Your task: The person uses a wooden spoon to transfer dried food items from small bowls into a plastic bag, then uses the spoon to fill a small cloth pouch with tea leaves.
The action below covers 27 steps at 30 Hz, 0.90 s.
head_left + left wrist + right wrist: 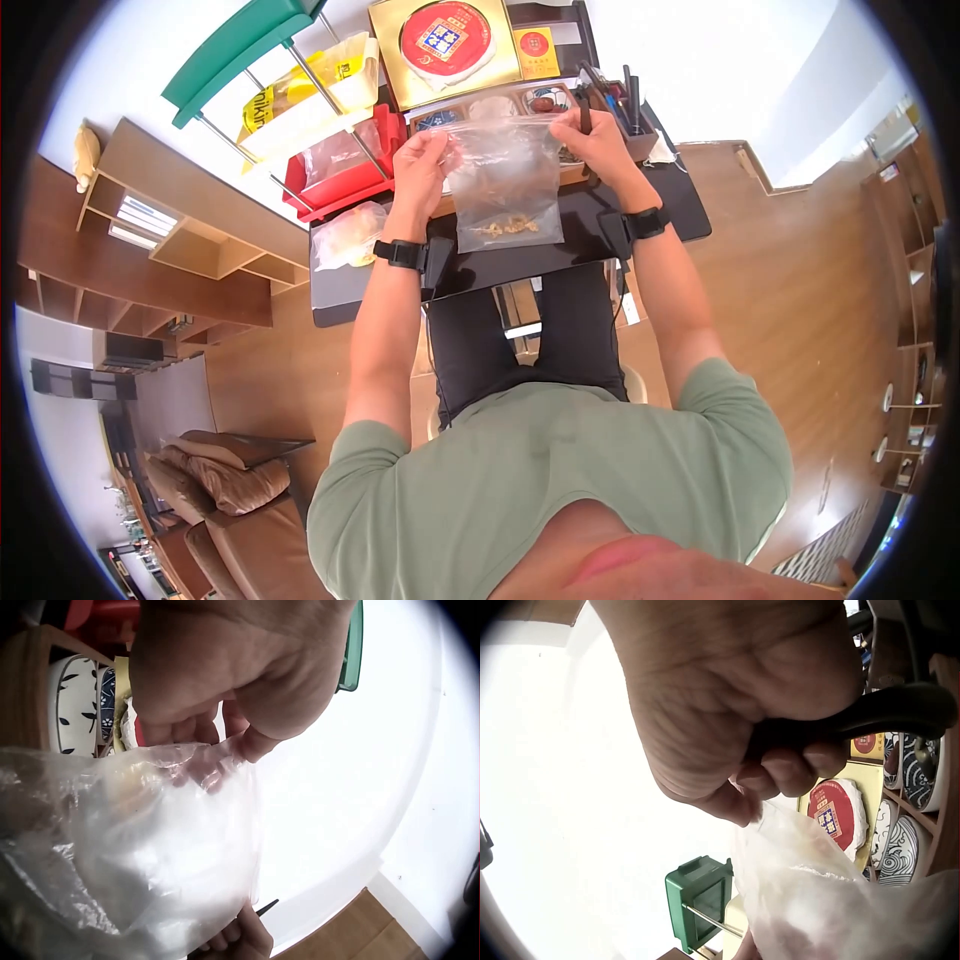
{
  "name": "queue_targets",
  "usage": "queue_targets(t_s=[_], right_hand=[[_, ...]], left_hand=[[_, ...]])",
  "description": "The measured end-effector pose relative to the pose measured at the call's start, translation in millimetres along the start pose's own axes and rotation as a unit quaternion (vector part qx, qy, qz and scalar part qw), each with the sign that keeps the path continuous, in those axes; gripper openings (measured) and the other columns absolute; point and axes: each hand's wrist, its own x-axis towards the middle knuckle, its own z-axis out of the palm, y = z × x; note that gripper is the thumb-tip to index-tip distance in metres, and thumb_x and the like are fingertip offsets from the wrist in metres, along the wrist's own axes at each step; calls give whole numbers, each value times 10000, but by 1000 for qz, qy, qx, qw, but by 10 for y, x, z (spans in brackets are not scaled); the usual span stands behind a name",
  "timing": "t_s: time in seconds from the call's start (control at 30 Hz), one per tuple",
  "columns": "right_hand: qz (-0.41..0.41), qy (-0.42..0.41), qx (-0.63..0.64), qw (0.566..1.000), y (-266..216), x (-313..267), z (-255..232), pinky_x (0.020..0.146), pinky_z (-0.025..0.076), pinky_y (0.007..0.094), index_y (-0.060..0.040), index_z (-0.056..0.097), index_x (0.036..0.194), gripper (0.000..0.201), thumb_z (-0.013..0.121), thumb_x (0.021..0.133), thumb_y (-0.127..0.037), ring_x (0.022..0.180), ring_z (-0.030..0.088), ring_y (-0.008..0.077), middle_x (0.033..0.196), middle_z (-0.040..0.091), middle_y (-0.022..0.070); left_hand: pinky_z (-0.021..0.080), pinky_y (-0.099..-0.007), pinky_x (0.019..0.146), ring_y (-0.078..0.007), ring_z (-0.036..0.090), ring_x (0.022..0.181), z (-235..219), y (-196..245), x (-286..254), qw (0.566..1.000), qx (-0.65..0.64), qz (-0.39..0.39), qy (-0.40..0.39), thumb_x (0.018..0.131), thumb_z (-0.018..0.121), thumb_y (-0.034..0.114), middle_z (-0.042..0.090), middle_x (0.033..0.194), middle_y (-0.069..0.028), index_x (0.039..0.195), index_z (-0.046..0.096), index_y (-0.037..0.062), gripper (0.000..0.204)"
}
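Note:
A clear plastic bag (505,185) hangs upright between both hands over the front of the black table. Light brown bits (512,227) lie along its bottom. My left hand (420,165) pinches the bag's upper left corner between thumb and fingers. At the upper right corner, my right hand (603,150) pinches the film with thumb and forefinger. Its other fingers curl round a black curved handle (889,709), whose tool kind I cannot tell. The bag's film covers part of the wooden tray behind it.
A wooden tray (575,176) with patterned dishes (904,851) sits behind the bag. Further back stands a gold box (385,40) with a red round packet (447,40). A red bin (340,172) and a plastic-wrapped item (348,238) are left; a pen holder (640,145) is right.

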Motion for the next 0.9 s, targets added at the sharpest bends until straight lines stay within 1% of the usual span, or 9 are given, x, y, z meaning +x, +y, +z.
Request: queue_targets(t_s=[0.2,0.4,0.47,0.5,0.53,0.6,0.63,0.77,0.9], right_hand=[[-68,22,-29,997,-24,-10,33,608,386,231,-7,700,804,155,751,882,-131,667,476,26,705,569,-71],[-73,5,-7,997,-76,-22,102,585,370,222,-3,722,834,134,763,886,-120,633,453,27,668,540,-79],[-68,-6,-12,998,-81,-20,109,584,374,221,2,736,852,118,760,886,-109,619,451,28,655,539,-79],[-76,-10,-1,997,-80,-17,123,589,395,224,7,744,868,114,764,881,-105,632,489,28,673,582,-65],[-72,-10,-2,997,-77,-37,130,589,395,224,7,744,868,114,764,881,-105,632,489,28,673,582,-65],[-61,-31,-8,998,-90,-27,138,645,438,210,7,728,893,108,766,891,-94,719,556,29,785,660,-42],[-67,-30,-10,997,-118,53,130,645,438,210,7,728,893,108,766,891,-94,719,556,29,785,660,-42],[-63,-37,-47,996,-126,-53,175,638,457,221,15,745,899,112,774,882,-92,698,574,36,758,676,-27],[-75,-19,-78,994,-141,-111,183,614,447,219,7,750,894,105,779,879,-92,672,562,30,721,660,-38]], left_hand=[[546,-314,800,-157,666,859,22,90,-133,999,22,43,5,979,655,77,706,968,-54,1008,679,39,54],[527,-277,822,-124,647,900,67,330,-84,980,170,98,-28,885,755,55,694,1016,-60,1137,672,-17,275],[526,-296,844,-144,639,961,258,514,-81,937,313,150,-49,839,802,88,682,1075,-67,1150,669,-10,352],[528,-335,871,-203,655,980,455,705,-145,849,482,211,-47,796,840,153,687,1075,-95,1163,669,5,431],[528,-335,871,-203,655,980,576,816,-155,850,481,207,-46,796,840,153,687,1075,-95,1163,669,5,431],[524,-349,884,-226,655,994,728,936,-107,747,575,281,-178,790,828,123,683,1042,-94,1160,666,6,420],[520,-376,856,-263,653,957,798,944,-70,736,585,270,-207,808,808,151,677,1031,-140,1130,676,2,379],[516,-361,764,-248,661,862,1048,924,66,690,618,225,-302,852,759,124,687,920,-148,1011,685,-11,221],[509,-325,717,-194,643,770,1070,749,150,725,587,136,-333,871,735,89,677,840,-124,964,679,-18,152]])
